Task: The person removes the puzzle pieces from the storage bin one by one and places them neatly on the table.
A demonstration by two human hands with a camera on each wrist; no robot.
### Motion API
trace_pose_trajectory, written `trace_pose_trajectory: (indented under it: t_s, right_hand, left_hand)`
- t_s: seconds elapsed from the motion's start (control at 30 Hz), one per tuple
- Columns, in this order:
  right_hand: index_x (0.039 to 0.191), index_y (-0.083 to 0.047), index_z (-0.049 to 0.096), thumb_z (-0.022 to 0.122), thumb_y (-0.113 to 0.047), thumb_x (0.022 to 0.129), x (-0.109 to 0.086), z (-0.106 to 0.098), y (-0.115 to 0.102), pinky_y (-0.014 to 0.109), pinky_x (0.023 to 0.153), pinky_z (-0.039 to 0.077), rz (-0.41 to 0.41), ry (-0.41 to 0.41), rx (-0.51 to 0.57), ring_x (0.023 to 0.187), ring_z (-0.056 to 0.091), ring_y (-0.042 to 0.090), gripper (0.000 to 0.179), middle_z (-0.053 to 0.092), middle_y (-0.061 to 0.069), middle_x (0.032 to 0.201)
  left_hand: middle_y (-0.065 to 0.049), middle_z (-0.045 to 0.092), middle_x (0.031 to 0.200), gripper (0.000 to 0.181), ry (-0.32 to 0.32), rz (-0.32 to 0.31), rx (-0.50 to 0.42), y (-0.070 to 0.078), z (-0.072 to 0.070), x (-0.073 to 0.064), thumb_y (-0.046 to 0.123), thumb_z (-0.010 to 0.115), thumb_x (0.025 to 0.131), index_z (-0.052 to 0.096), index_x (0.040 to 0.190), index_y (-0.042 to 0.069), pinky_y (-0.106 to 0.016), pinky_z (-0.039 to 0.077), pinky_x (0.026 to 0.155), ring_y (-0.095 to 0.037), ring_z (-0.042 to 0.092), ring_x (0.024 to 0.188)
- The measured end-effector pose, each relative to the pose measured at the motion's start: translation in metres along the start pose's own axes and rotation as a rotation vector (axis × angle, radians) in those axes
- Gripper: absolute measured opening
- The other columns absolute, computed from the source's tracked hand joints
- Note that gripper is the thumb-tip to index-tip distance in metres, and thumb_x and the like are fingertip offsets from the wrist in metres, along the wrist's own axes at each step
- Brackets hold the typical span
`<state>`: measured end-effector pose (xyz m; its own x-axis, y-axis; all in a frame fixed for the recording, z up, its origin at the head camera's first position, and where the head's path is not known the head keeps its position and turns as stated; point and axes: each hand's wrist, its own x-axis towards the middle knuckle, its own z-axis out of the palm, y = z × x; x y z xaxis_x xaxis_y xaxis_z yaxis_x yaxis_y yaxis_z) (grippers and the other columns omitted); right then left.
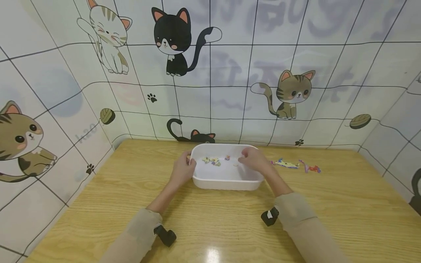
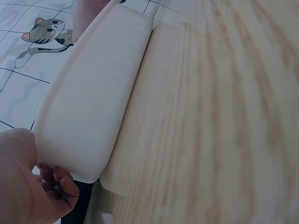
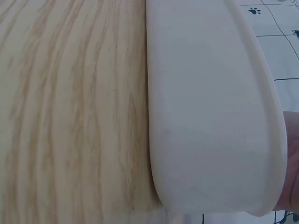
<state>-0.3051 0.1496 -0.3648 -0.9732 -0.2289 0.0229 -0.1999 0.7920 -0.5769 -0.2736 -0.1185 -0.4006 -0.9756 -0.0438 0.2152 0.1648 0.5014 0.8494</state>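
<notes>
A white plastic tub (image 1: 227,185) stands on the wooden table, with several small, crumpled-looking yellow-green and purple pieces (image 1: 212,161) lying inside. Near them are a small reddish piece (image 1: 227,157) and a pale one (image 1: 235,164). My left hand (image 1: 182,169) grips the tub's left end, the thumb at the rim and the other fingers (image 2: 60,182) curled against the outside. Bent over the right part of the tub is my right hand (image 1: 253,159), fingertips above its inside; I cannot tell whether they pinch anything. In the right wrist view the tub wall (image 3: 210,107) hides most of that hand.
Right of the tub lie a yellow and blue strip (image 1: 287,164) and a purple and red piece (image 1: 312,168). Behind the table rises a wall covering (image 1: 230,102) with cat drawings. Bare wood (image 1: 210,219) shows between the forearms.
</notes>
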Motion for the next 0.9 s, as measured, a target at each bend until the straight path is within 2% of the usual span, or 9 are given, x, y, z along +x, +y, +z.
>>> trace_pose_trajectory:
  t_s: [0.17, 0.37, 0.5, 0.67, 0.9]
  right_hand:
    - [0.110, 0.016, 0.065, 0.067, -0.005, 0.086, 0.005, 0.007, 0.003, 0.044, 0.083, 0.050, 0.011, 0.011, 0.002, 0.087, 0.058, 0.030, 0.031, 0.066, 0.023, 0.103]
    - [0.104, 0.017, 0.067, 0.068, 0.005, 0.078, 0.005, 0.011, 0.006, 0.047, 0.089, 0.051, -0.044, 0.044, -0.015, 0.090, 0.063, 0.035, 0.029, 0.069, 0.025, 0.099]
    - [0.094, 0.012, 0.070, 0.063, 0.009, 0.075, 0.006, 0.015, 0.009, 0.045, 0.086, 0.052, -0.084, 0.062, -0.055, 0.087, 0.064, 0.033, 0.021, 0.070, 0.020, 0.091]
    - [0.086, 0.005, 0.072, 0.062, 0.009, 0.077, 0.009, 0.018, 0.010, 0.042, 0.082, 0.053, -0.085, 0.055, -0.078, 0.082, 0.063, 0.028, 0.014, 0.069, 0.014, 0.084]
    - [0.090, 0.004, 0.071, 0.067, 0.005, 0.080, 0.008, 0.019, 0.008, 0.041, 0.084, 0.053, -0.079, 0.007, -0.065, 0.086, 0.065, 0.028, 0.011, 0.070, 0.014, 0.089]
  left_hand:
    - [-0.005, 0.047, 0.074, 0.041, 0.000, 0.006, 0.009, 0.000, 0.001, 0.000, 0.005, 0.052, 0.095, 0.056, 0.135, -0.007, -0.027, 0.037, 0.054, -0.016, 0.043, 0.063]
    - [-0.004, 0.046, 0.073, 0.040, 0.000, 0.016, 0.004, 0.000, 0.002, 0.001, 0.004, 0.052, 0.095, 0.056, 0.133, -0.008, -0.027, 0.037, 0.053, -0.016, 0.042, 0.062]
    - [-0.004, 0.046, 0.073, 0.041, -0.005, 0.006, 0.003, 0.002, 0.001, 0.000, 0.004, 0.052, 0.095, 0.056, 0.134, -0.007, -0.026, 0.037, 0.053, -0.016, 0.042, 0.061]
    - [-0.005, 0.046, 0.074, 0.042, -0.006, -0.008, -0.003, 0.002, 0.000, 0.000, 0.005, 0.052, 0.095, 0.055, 0.135, -0.006, -0.027, 0.037, 0.054, -0.016, 0.042, 0.062]
    - [-0.005, 0.047, 0.076, 0.042, -0.009, -0.014, -0.004, 0.000, 0.000, 0.000, 0.007, 0.052, 0.096, 0.055, 0.136, -0.005, -0.027, 0.037, 0.056, -0.017, 0.043, 0.065]
